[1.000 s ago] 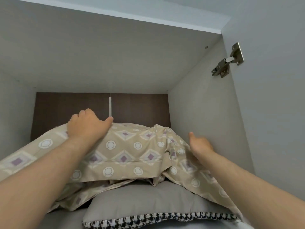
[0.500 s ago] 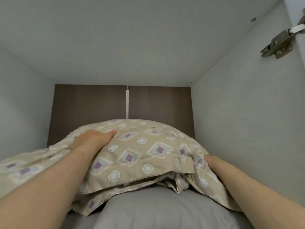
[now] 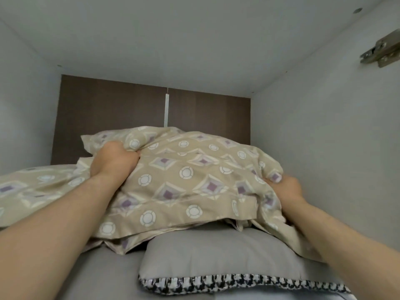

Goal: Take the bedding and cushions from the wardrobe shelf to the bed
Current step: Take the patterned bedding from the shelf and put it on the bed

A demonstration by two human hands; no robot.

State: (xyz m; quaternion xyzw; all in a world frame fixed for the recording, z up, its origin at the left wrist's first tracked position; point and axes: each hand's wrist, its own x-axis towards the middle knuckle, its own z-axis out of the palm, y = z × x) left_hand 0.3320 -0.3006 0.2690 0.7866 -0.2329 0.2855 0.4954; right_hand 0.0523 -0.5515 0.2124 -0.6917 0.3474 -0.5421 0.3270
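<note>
A beige bedding bundle [image 3: 190,180] with purple diamonds and white circles lies heaped inside the wardrobe shelf compartment. My left hand [image 3: 112,161] grips a bunched fold at its upper left. My right hand [image 3: 285,187] holds the bundle's right end, with the fingers buried in the cloth. Under the bedding lies a grey cushion [image 3: 216,256] with a black-and-white houndstooth edge [image 3: 238,282] facing me. More of the beige bedding trails off to the left [image 3: 32,187].
The compartment has a dark brown back panel [image 3: 108,109], white side walls and a white top [image 3: 173,40] close above the bundle. A metal door hinge [image 3: 381,53] sits on the right wall near the front. Grey fabric [image 3: 104,276] covers the shelf floor.
My left hand has closed on a fold of the bedding and bunched it up. My right hand has dug into the right end. The houndstooth edge has come back into view.
</note>
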